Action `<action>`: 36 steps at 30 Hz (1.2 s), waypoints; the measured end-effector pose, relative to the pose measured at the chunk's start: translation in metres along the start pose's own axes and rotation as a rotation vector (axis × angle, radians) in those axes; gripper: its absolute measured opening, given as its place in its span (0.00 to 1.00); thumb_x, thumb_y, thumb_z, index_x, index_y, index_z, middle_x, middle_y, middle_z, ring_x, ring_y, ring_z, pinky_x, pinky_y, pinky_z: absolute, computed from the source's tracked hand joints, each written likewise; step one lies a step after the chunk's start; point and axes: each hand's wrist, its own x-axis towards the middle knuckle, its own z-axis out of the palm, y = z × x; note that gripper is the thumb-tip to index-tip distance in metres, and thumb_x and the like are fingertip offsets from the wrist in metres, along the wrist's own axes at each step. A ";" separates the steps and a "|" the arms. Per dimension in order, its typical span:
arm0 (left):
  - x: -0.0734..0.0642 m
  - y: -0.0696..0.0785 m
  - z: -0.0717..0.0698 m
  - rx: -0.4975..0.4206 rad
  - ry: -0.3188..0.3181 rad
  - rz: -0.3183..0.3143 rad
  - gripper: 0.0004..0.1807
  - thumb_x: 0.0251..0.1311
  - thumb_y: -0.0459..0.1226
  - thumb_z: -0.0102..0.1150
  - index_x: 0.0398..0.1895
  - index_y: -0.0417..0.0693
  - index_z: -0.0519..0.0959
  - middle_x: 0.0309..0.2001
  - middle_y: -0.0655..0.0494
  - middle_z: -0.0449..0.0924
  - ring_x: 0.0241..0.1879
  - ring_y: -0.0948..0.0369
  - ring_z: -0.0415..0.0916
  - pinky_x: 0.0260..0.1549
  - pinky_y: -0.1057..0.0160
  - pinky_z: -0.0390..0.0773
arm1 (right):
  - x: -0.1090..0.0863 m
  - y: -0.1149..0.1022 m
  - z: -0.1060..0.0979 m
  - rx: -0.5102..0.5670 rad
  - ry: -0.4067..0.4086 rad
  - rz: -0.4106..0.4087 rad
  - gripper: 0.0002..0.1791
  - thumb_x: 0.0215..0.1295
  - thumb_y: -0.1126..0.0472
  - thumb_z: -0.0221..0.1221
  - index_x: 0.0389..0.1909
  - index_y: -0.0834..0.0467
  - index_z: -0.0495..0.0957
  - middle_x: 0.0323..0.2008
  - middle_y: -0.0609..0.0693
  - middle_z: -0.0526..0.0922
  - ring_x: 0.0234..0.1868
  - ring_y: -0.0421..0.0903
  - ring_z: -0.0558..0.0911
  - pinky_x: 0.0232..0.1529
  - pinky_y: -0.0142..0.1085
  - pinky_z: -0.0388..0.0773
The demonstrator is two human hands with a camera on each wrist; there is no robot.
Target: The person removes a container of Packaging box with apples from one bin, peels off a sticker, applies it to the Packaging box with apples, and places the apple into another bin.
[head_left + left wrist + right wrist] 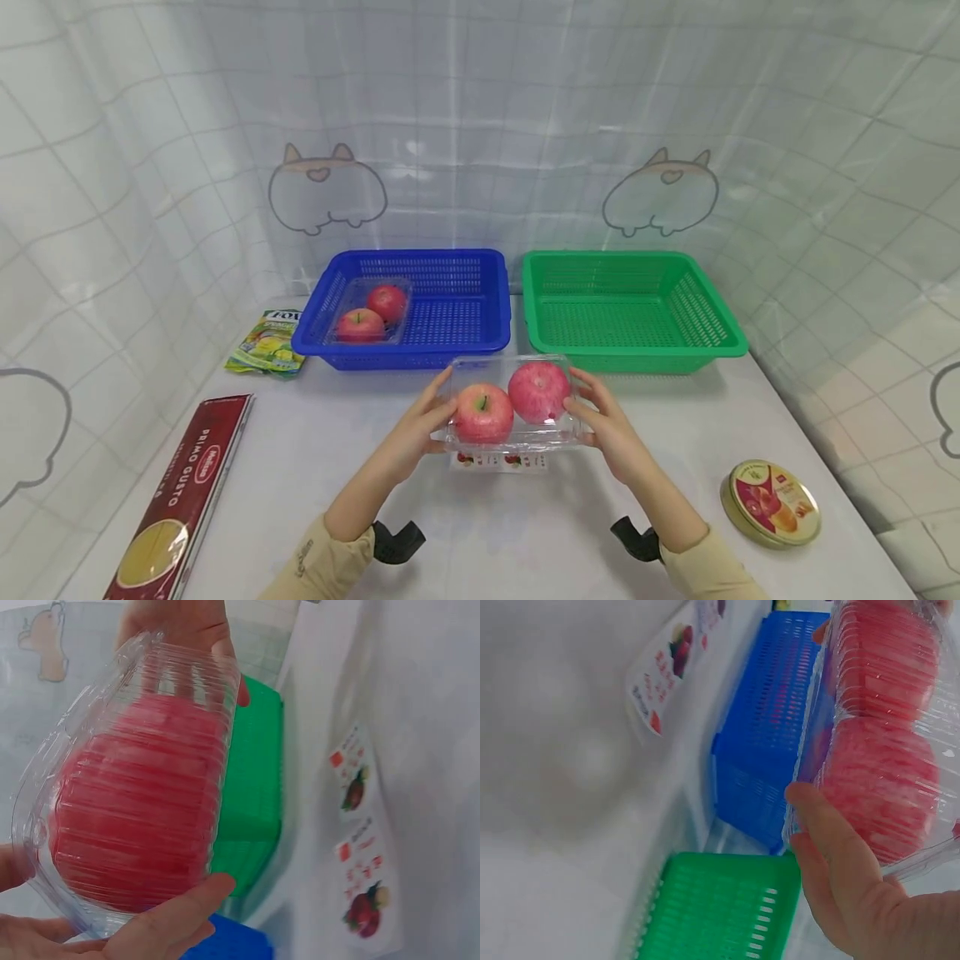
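Between both hands, a clear plastic clamshell box [491,367] with two red apples [539,392] inside is held up above the table. My left hand [411,435] grips its left end, thumb on the near side. The right hand [617,433] grips the opposite end in the same way. Below the box, a strip of white labels [498,463] with red fruit pictures lies on the table, partly hidden in the head view. In the left wrist view, the ridged box [142,802] is tilted, and the fingers of both hands touch it.
Behind the box stand a blue basket [450,348], holding another clear box of apples [362,325], and a green basket [630,364]. To the left lie a yellow-green packet [266,343] and a red pasta pack [180,500]. A round tin [772,503] sits at the right.
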 end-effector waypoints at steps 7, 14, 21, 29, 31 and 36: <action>0.009 -0.014 0.001 0.005 -0.008 -0.020 0.33 0.69 0.45 0.40 0.74 0.58 0.41 0.70 0.33 0.40 0.63 0.33 0.52 0.54 0.38 0.65 | 0.007 0.012 0.002 0.034 0.007 0.024 0.31 0.66 0.59 0.49 0.68 0.54 0.51 0.66 0.62 0.53 0.63 0.61 0.60 0.56 0.60 0.63; 0.026 -0.026 -0.001 -0.008 -0.007 -0.014 0.33 0.71 0.44 0.36 0.74 0.55 0.38 0.70 0.33 0.35 0.66 0.37 0.47 0.62 0.40 0.51 | 0.022 0.024 0.006 0.102 0.006 0.047 0.32 0.66 0.62 0.48 0.69 0.57 0.48 0.67 0.64 0.50 0.65 0.62 0.58 0.61 0.63 0.54; 0.039 -0.040 -0.001 -0.007 0.032 -0.009 0.32 0.71 0.41 0.35 0.73 0.51 0.39 0.71 0.34 0.34 0.68 0.40 0.41 0.62 0.41 0.50 | 0.035 0.034 0.010 0.135 0.026 0.044 0.32 0.66 0.67 0.46 0.69 0.60 0.47 0.68 0.66 0.50 0.64 0.62 0.59 0.60 0.57 0.59; 0.047 -0.049 -0.002 0.015 0.078 -0.002 0.31 0.71 0.39 0.36 0.73 0.47 0.40 0.71 0.37 0.35 0.69 0.41 0.39 0.62 0.40 0.51 | 0.046 0.043 0.012 0.138 0.012 0.047 0.32 0.66 0.68 0.45 0.69 0.62 0.46 0.69 0.67 0.48 0.65 0.62 0.58 0.60 0.54 0.61; 0.048 -0.051 -0.002 0.022 0.085 0.000 0.31 0.71 0.39 0.36 0.73 0.47 0.41 0.71 0.38 0.36 0.69 0.42 0.38 0.62 0.40 0.51 | 0.047 0.044 0.012 0.152 0.010 0.050 0.32 0.66 0.68 0.45 0.69 0.63 0.46 0.69 0.67 0.48 0.66 0.62 0.57 0.62 0.55 0.59; 0.051 -0.055 -0.003 0.051 0.110 -0.001 0.31 0.71 0.40 0.37 0.73 0.48 0.42 0.71 0.38 0.39 0.69 0.42 0.37 0.62 0.41 0.51 | 0.050 0.049 0.012 0.138 0.007 0.055 0.32 0.68 0.67 0.45 0.70 0.63 0.46 0.69 0.67 0.48 0.67 0.63 0.55 0.63 0.55 0.56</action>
